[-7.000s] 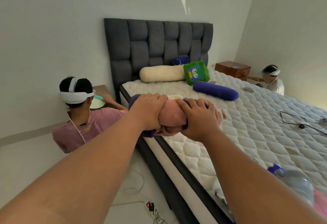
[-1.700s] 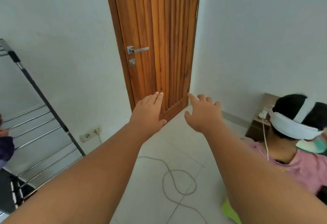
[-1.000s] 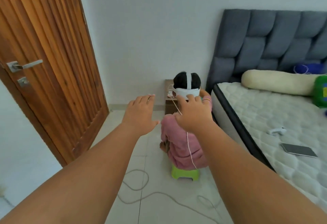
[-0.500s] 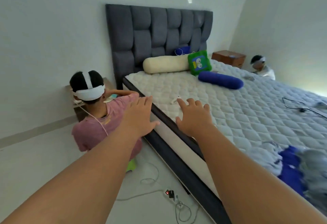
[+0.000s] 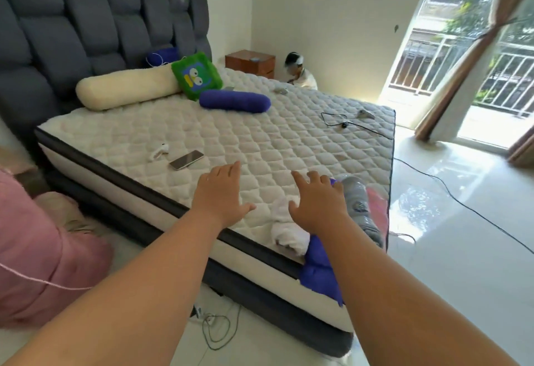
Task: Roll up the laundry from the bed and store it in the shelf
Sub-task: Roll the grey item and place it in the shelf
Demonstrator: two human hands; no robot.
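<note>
White quilted bed (image 5: 260,140); green cushion (image 5: 197,75)

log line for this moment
phase: reach | left hand: open, over mattress | right hand: open, over white garment | laundry pile: bed corner

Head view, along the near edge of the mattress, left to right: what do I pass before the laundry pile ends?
small white gadget → phone → left hand → white garment → grey garment → pink garment
</note>
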